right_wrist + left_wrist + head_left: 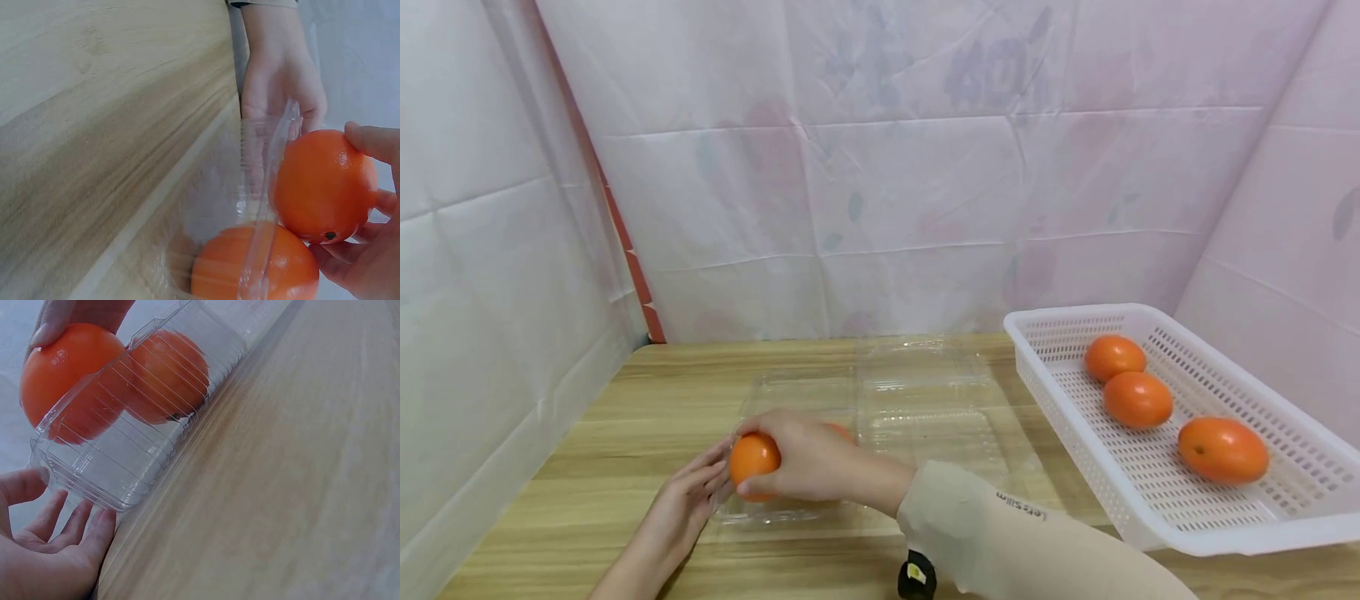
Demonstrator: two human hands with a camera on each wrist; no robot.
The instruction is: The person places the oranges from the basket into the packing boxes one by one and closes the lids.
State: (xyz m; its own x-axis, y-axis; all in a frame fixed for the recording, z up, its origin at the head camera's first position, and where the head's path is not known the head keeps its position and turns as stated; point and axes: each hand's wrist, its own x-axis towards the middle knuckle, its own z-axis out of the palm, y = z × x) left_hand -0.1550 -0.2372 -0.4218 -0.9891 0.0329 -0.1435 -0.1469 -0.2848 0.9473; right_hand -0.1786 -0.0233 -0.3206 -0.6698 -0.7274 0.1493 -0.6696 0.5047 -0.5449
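My right hand (808, 458) grips a glossy orange (754, 460) at the left end of a clear plastic clamshell container (775, 515). In the left wrist view, the lower part of this orange (75, 369) shows through the ribbed container wall. Another orange (250, 265) sits inside the container beside it, mostly covered by my right hand in the head view. My left hand (681, 504) is at the container's left end, its fingertips (103, 519) against the outside of the wall and its thumb by the rim.
On the right stands a white slotted basket (1075, 442) with three oranges (1138, 400) in it. More clear plastic (936, 433) lies on the wooden table (595, 492), right of the held orange. Pale sheets (910, 192) hang behind and at both sides.
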